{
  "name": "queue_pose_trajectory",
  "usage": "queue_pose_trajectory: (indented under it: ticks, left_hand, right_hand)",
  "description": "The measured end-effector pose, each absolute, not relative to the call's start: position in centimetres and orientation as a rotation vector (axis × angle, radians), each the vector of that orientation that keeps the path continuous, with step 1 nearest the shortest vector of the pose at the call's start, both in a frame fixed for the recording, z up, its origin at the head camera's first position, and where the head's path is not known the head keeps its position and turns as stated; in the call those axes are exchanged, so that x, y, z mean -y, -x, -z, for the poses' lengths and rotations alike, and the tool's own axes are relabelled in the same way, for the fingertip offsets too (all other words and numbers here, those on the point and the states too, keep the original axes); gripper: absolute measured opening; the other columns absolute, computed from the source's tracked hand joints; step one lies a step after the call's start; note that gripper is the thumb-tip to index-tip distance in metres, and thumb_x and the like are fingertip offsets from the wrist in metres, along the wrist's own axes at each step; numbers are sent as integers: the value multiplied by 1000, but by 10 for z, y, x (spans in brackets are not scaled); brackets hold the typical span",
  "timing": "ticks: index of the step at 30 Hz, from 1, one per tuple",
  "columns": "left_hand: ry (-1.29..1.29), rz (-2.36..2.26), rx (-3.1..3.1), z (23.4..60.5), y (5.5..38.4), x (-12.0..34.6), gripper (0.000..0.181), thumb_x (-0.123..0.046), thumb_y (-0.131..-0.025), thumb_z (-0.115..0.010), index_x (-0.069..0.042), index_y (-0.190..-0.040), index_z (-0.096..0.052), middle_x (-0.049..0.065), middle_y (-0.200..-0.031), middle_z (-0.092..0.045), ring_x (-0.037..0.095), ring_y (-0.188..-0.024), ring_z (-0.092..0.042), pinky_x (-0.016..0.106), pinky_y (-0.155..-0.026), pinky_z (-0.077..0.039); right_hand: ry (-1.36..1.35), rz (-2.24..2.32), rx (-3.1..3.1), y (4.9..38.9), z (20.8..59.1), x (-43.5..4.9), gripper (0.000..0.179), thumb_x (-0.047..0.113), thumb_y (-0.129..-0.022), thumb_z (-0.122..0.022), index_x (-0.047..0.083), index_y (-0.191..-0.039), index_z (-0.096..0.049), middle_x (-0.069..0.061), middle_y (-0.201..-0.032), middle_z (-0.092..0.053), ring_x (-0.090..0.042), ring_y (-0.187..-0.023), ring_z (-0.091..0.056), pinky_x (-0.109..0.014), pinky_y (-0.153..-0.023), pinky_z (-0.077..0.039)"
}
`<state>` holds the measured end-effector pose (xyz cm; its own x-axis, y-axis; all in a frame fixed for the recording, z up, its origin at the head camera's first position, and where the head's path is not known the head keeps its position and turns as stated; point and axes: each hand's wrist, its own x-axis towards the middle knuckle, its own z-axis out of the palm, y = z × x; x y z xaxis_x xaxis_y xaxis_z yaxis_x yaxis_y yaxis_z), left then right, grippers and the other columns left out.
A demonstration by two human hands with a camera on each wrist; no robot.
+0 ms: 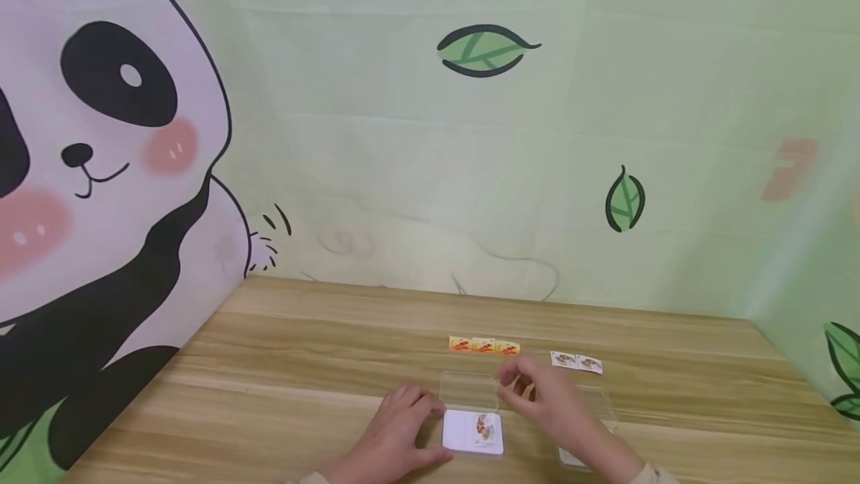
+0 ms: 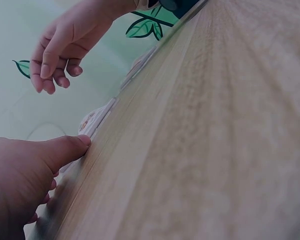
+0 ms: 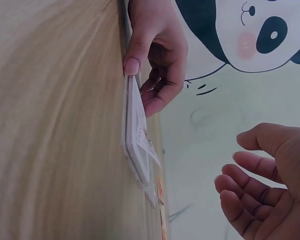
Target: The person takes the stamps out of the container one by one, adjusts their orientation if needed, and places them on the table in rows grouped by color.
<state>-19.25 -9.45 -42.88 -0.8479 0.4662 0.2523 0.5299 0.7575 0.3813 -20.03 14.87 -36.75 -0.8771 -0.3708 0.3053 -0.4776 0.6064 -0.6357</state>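
A small flat white case (image 1: 456,432) lies on the table with its clear lid (image 1: 468,391) folded back. Inside, on the right half, is a small white picture sticker (image 1: 484,430); one edge stands up off the case in the right wrist view. My left hand (image 1: 393,433) holds the case by its left side, thumb at the near corner and index finger at the far one. Above and right of the lid hovers my right hand (image 1: 547,399), fingers loosely bent and nothing between them in the right wrist view.
Behind the case, a strip of three orange-yellow stickers (image 1: 484,345) lies on the wooden table (image 1: 302,364). Two white picture stickers (image 1: 576,361) are to its right. Under my right forearm, a second white case (image 1: 573,459) with a raised clear lid (image 1: 600,403) is partly hidden.
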Motion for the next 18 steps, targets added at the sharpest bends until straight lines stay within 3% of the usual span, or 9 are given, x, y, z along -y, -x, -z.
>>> queue_pose_trajectory:
  ticks: [18]
  left_hand:
    - [822, 703, 2766, 431, 194, 91, 48, -51, -76, -74, -19, -109, -63, -6, -110, -58, 17, -106, -51, 43, -95, -43]
  right_hand:
    - [-836, -1080, 2744, 199, 381, -154, 15, 17, -87, -68, 6, -98, -65, -3, -95, -65, -1, -78, -55, -19, -66, -49]
